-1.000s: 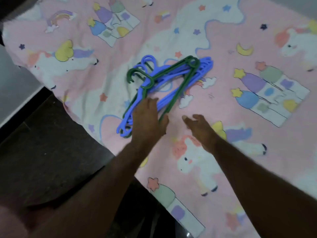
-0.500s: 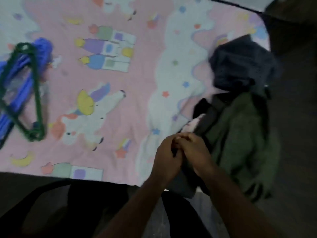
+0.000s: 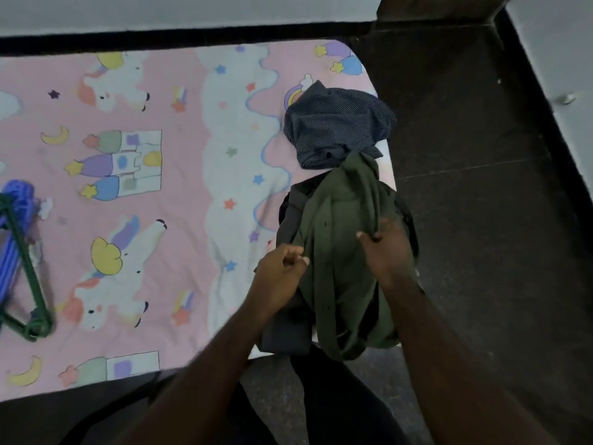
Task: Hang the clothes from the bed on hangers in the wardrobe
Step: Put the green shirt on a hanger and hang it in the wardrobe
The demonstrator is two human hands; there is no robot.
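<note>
A dark green garment (image 3: 340,258) lies bunched at the right end of the bed, over a black garment (image 3: 285,329). My left hand (image 3: 280,268) pinches the green garment's left edge. My right hand (image 3: 386,248) grips a fold of it on the right. A navy striped garment (image 3: 337,126) sits heaped just beyond. Green hangers (image 3: 25,284) and blue hangers (image 3: 12,216) lie at the bed's far left edge, partly out of view.
The bed has a pink unicorn-print sheet (image 3: 179,175). Dark floor (image 3: 481,220) runs to the right of the bed and near my legs. A dark wooden piece (image 3: 433,8) stands at the top right, by a pale wall.
My hands left the hangers and my view swung right to the clothes pile. They met over the green garment, then spread apart, each now holding its fabric.
</note>
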